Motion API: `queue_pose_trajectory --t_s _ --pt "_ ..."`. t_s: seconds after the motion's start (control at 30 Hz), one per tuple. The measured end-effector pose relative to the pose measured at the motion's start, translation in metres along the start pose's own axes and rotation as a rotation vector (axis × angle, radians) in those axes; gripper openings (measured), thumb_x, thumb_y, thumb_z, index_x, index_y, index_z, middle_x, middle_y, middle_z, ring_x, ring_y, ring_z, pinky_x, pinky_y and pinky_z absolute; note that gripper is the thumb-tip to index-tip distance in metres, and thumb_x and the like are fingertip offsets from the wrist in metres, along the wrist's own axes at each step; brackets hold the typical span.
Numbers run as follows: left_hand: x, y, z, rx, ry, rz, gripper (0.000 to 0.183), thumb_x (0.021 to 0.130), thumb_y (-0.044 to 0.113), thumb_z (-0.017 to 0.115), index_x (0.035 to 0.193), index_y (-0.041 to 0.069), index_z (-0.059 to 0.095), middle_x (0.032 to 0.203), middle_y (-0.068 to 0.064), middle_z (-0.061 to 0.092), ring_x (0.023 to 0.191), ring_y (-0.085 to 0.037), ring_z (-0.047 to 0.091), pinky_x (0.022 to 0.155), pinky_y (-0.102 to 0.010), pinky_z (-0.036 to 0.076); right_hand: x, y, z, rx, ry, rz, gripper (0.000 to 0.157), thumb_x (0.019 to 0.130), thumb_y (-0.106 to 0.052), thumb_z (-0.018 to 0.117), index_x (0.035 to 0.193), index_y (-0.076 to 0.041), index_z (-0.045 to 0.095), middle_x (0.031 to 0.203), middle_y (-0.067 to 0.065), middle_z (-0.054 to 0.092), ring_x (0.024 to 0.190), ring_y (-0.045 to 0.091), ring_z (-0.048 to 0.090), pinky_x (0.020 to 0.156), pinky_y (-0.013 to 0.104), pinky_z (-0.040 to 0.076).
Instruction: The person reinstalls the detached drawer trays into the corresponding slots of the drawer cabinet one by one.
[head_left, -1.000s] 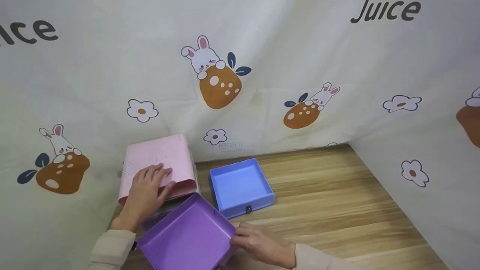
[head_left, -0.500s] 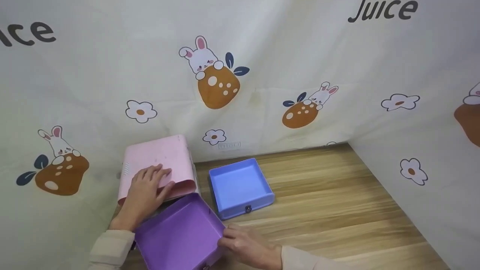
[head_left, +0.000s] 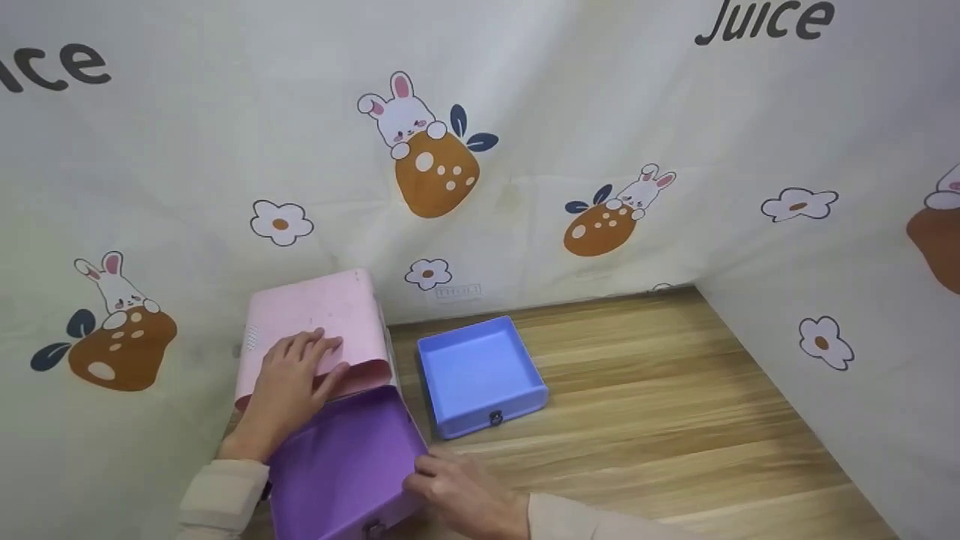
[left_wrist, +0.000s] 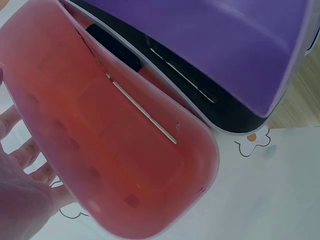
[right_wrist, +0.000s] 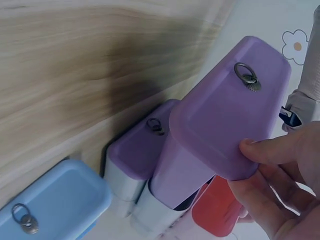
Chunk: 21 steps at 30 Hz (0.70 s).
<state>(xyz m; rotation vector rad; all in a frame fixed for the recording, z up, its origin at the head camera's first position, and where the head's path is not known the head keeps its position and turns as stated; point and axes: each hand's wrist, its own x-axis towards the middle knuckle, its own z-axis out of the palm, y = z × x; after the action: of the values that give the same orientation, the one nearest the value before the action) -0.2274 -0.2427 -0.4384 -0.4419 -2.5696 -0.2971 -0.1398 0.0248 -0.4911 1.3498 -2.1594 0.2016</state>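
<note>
A small desktop drawer cabinet with a pink outer shell (head_left: 315, 307) stands at the left against the cloth backdrop. On its top rests my left hand (head_left: 289, 386), fingers spread flat; in the left wrist view those fingers lie along the outside of the shell, whose hollow inside (left_wrist: 130, 150) looks red. My right hand (head_left: 461, 491) pinches the front right edge of a purple drawer (head_left: 349, 457) between thumb and fingers. The drawer's back end sits in the middle opening (right_wrist: 150, 210), most of it sticking out. Its front carries a metal ring pull (right_wrist: 246, 76).
A blue drawer (head_left: 484, 371) with its own ring pull lies on the wood-grain tabletop (head_left: 660, 405) right of the cabinet. In the right wrist view, another purple drawer (right_wrist: 140, 142) sits in the lower slot. Printed cloth walls (head_left: 555, 97) enclose the back and sides.
My right hand has moved left with the purple drawer, which has turned to line up more with the cabinet and gone in at the opening. The left hand has stayed on top.
</note>
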Motion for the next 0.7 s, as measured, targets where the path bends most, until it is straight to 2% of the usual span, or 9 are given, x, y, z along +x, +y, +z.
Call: queue_pose_trajectory --t_s 0.43,0.63,0.7 --pt "0.000 -0.001 0.001 0.005 0.011 0.009 0.040 0.084 0.036 0.062 0.116 0.013 0.060 0.122 -0.017 0.058 0.113 -0.037 0.050 0.097 -0.054 0.036 0.019 -0.004 0.019 -0.055 0.000 0.007 0.025 0.065 -0.013 0.070 0.087 -0.023 0.066 0.080 -0.011 0.058 0.073 0.002 0.051 0.059 0.010 0.040" --pt "-0.002 -0.002 0.000 -0.005 0.016 0.011 0.039 0.084 0.037 0.062 0.116 0.014 0.060 0.123 -0.016 0.058 0.113 -0.036 0.050 0.097 -0.054 0.036 0.026 -0.002 0.029 -0.095 0.012 0.004 0.023 0.073 -0.009 0.063 0.092 -0.021 0.064 0.085 -0.011 0.060 0.075 0.002 0.052 0.059 0.008 0.042" --pt "-0.002 -0.002 0.000 -0.007 0.019 0.012 0.038 0.084 0.037 0.062 0.115 0.015 0.060 0.122 -0.016 0.058 0.113 -0.036 0.049 0.096 -0.054 0.036 0.029 -0.001 0.033 -0.122 0.021 0.003 0.022 0.077 -0.010 0.061 0.095 -0.022 0.063 0.089 -0.010 0.059 0.075 0.002 0.052 0.054 0.008 0.041"
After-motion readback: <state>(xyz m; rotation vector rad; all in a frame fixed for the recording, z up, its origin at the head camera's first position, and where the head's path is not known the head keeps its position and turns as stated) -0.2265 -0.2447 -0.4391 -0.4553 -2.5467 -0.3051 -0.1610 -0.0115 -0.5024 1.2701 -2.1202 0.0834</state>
